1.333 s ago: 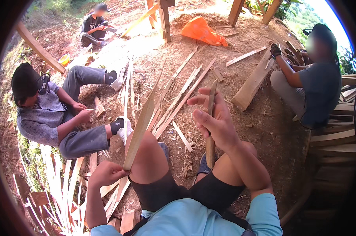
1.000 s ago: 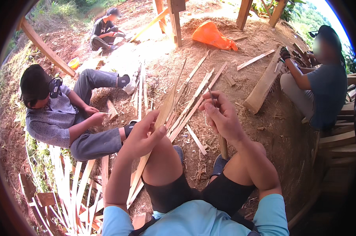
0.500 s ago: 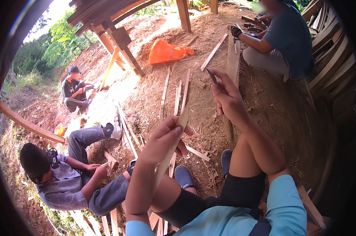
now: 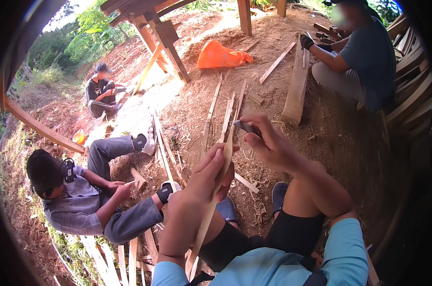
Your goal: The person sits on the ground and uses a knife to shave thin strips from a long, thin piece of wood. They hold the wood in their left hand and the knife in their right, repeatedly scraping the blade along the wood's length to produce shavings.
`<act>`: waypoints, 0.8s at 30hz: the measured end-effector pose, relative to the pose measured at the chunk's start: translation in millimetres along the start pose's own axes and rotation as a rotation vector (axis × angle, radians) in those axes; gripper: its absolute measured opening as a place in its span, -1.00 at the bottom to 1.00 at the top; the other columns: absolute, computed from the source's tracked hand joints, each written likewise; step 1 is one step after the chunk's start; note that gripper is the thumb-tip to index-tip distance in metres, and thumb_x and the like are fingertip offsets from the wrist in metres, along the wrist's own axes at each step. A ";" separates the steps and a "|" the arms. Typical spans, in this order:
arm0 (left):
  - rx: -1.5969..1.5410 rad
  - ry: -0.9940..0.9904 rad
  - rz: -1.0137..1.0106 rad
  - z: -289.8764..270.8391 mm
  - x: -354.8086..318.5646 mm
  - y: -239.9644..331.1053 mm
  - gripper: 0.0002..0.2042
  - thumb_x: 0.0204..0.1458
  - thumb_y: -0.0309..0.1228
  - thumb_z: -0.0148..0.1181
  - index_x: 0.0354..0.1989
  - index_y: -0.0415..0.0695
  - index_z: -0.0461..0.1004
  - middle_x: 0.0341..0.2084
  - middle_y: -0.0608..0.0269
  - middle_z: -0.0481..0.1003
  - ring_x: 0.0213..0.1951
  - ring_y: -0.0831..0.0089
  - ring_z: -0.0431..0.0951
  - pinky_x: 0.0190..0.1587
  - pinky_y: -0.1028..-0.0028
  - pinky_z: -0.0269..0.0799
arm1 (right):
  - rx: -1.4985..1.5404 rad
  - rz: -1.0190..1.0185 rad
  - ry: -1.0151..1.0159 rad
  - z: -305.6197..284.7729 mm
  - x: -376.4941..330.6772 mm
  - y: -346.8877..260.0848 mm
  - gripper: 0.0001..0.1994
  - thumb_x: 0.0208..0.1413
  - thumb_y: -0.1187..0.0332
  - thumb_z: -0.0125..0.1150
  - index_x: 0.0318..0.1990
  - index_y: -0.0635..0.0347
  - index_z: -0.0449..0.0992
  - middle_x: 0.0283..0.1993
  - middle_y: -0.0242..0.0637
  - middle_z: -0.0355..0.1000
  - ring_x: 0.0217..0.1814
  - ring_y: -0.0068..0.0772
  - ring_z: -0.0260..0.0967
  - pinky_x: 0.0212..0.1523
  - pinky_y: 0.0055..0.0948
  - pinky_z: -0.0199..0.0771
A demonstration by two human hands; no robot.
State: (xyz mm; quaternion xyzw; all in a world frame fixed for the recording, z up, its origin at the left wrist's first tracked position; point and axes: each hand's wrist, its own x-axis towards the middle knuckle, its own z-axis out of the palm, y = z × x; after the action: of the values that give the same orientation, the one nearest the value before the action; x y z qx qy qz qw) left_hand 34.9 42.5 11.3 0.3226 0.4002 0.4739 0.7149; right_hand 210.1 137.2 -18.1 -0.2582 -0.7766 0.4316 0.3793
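1. The left hand (image 4: 204, 183) is gripping a long thin bamboo strip (image 4: 211, 205) that is slanting up from beside the knees.
2. The right hand (image 4: 273, 143) is clamping a dark knife (image 4: 247, 127), its blade meeting the strip's upper end; the shaving looks barely begun, most of the length remaining.
3. Since half a second ago, the view is swinging slightly and the knife is closing on the strip's tip.
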 end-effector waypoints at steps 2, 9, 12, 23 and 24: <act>0.068 -0.045 -0.007 -5.2 -5.3 0.8 -0.73 0.29 -0.26 -0.30 -0.02 -0.13 0.24 -0.70 0.29 0.26 -0.87 0.53 0.20 -0.83 0.62 0.14 | -0.076 -0.120 0.035 1.5 -2.8 -3.4 -0.73 0.25 0.36 -0.04 0.06 0.13 0.18 -0.39 -0.27 0.28 -0.45 -0.40 0.24 -0.41 -0.41 0.29; 0.014 0.118 0.233 -3.8 -23.9 17.6 -0.78 0.24 -0.33 -0.25 -0.21 -0.23 0.27 -0.69 0.12 0.38 -0.89 0.52 0.21 -0.86 0.64 0.13 | -0.083 -0.339 0.039 22.0 -9.3 -14.9 -0.77 0.23 0.41 -0.07 0.01 0.25 0.22 -0.17 -0.01 0.37 -0.21 -0.01 0.41 -0.22 -0.22 0.39; -0.076 0.085 0.322 -7.0 -29.4 17.1 -0.78 0.24 -0.34 -0.25 -0.27 -0.22 0.27 -0.75 0.16 0.33 -0.90 0.53 0.18 -0.87 0.64 0.09 | -0.011 -0.422 0.094 32.3 -7.2 -18.6 -0.77 0.21 0.45 -0.07 0.00 0.27 0.23 -0.13 0.00 0.37 -0.17 0.03 0.41 -0.18 -0.21 0.41; -0.042 0.158 0.206 -20.7 -48.3 7.6 -0.74 0.25 -0.27 -0.19 -0.19 -0.19 0.36 -0.71 0.22 0.38 -0.77 0.54 0.32 -0.75 0.63 0.19 | -0.092 -0.428 -0.040 47.3 -5.8 -28.9 -0.74 0.10 0.56 0.04 -0.03 0.24 0.29 -0.12 -0.09 0.37 -0.16 -0.02 0.44 -0.26 -0.26 0.48; -0.010 0.214 0.216 -19.2 -48.0 8.2 -0.74 0.25 -0.27 -0.21 -0.23 -0.19 0.36 -0.73 0.20 0.37 -0.81 0.53 0.28 -0.79 0.63 0.15 | -0.090 -0.419 -0.069 48.5 -5.3 -32.4 -0.73 0.09 0.56 0.05 -0.04 0.23 0.30 -0.13 -0.11 0.38 -0.18 -0.03 0.45 -0.28 -0.27 0.48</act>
State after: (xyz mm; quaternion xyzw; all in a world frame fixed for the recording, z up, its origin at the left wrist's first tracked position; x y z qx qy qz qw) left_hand 3.6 2.0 21.9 0.3078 0.4346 0.5820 0.6146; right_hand 171.4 94.3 -8.4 -0.0931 -0.8442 0.3168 0.4221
